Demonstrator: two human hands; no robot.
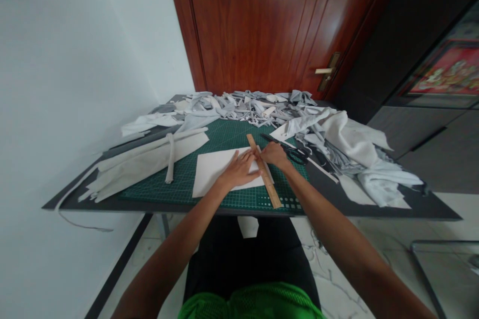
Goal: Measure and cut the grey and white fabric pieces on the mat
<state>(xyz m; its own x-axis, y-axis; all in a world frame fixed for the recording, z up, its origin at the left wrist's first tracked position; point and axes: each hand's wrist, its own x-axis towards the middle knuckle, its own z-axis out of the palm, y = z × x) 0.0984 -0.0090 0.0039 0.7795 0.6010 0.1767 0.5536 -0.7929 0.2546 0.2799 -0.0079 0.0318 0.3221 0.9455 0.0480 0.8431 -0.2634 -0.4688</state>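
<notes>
Ruler (269, 184) of straight, flat wood slants by the spread fingers of the left hand (238, 170), laid flat on smooth white cloth (209, 168), clasping nothing. Right-hand (275, 154) fingers curl tightly opposite, any hold hidden; black scissors (290, 150) sit just beside them.

Wooden door (254, 25): reddish-brown, top centre of the frame.
Lever handle (323, 71): metal, on the door, upper right.
Framed red picture (449, 74): right edge.
</notes>
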